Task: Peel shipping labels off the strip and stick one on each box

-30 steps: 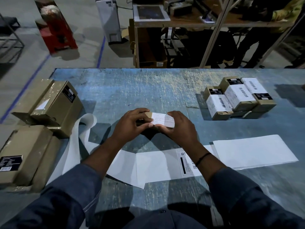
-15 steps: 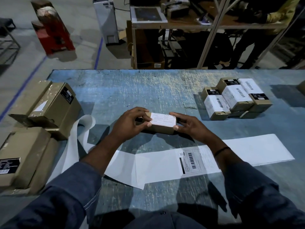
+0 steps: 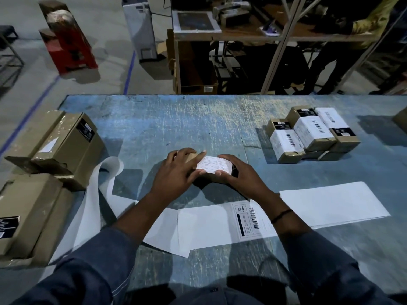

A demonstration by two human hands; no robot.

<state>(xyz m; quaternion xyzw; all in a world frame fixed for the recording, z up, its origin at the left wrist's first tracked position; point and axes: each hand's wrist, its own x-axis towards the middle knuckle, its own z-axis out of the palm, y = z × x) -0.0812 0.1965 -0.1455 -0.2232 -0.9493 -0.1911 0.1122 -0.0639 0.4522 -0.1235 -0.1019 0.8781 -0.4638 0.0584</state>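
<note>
Pressing the label (image 3: 214, 165) onto the box (image 3: 191, 157), the left hand (image 3: 176, 172) and right hand (image 3: 240, 176) gripped its ends; firm outward thumb strokes were advised to seat edges.

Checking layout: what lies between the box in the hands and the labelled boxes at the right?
Only bare table, in the head view; the box and the labelled boxes stand apart.

The small brown cardboard box (image 3: 211, 178) is mostly hidden beneath the left hand (image 3: 176, 172), the right hand (image 3: 240, 177) and the white shipping label (image 3: 214, 165) on its top, whose print is too small to read. The right forearm (image 3: 284, 214) covers part of the printed label (image 3: 248, 221) on the white backing strip (image 3: 204, 225). Another brown box (image 3: 402, 119) is cut off by the right edge.
</note>
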